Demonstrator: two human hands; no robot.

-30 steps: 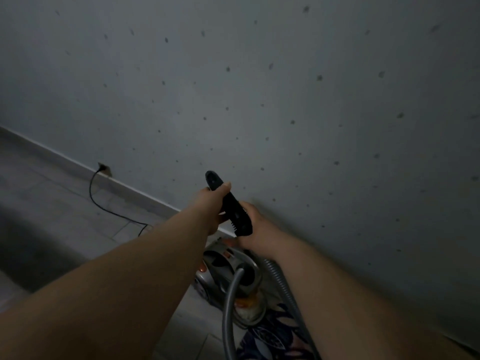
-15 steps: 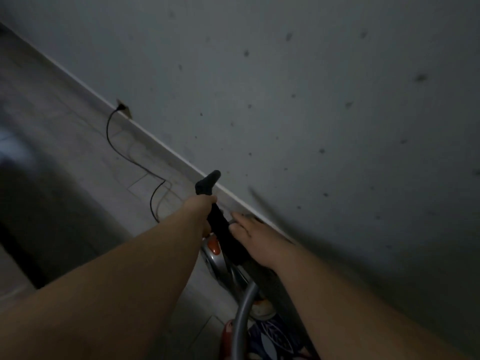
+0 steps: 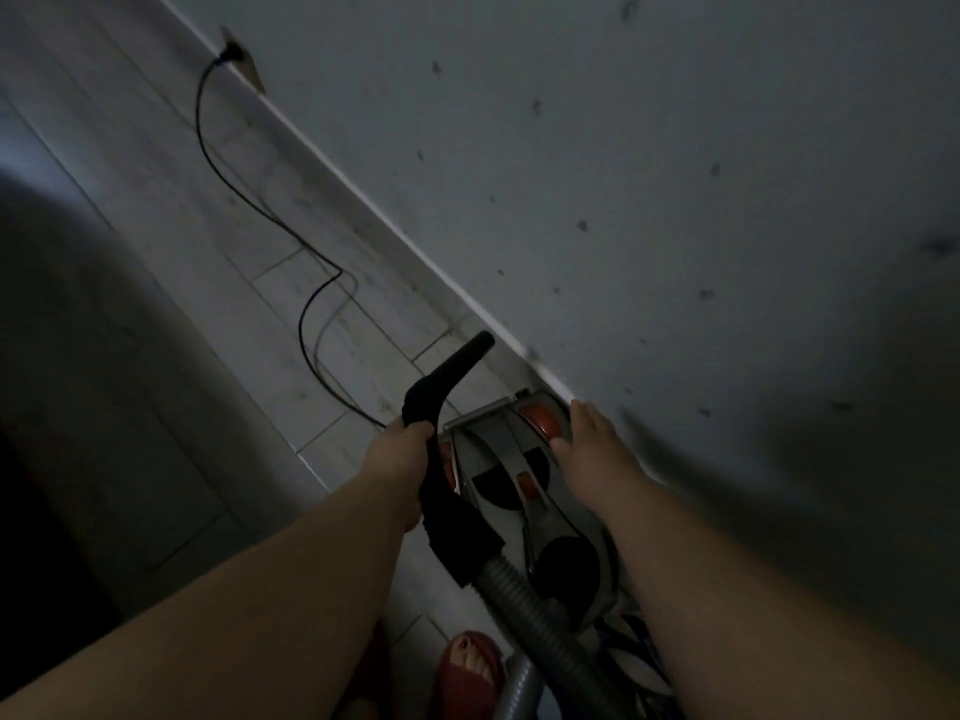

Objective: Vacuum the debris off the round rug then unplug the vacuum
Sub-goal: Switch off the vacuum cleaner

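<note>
A grey canister vacuum [image 3: 524,485] with red buttons sits on the tiled floor against the wall. My left hand [image 3: 397,459] is shut on the vacuum's black curved hose handle [image 3: 447,376], held just left of the canister. My right hand [image 3: 592,449] rests with spread fingers on the canister's far right side, thumb by a red button [image 3: 540,420]. The grey ribbed hose [image 3: 540,626] runs down toward me. A black power cord [image 3: 311,304] snakes across the floor to a plug in the wall socket [image 3: 231,54]. A patterned rug edge [image 3: 636,652] shows under the vacuum's near end.
A grey speckled wall [image 3: 623,174] with a white skirting rises close on the right. My foot in a red slipper [image 3: 470,667] stands beside the hose. A dark shadowed area [image 3: 78,407] covers the floor at the left.
The view has tilted down toward the floor. My right hand let go of the black handle and dropped onto the canister's top. My left hand kept the handle.
</note>
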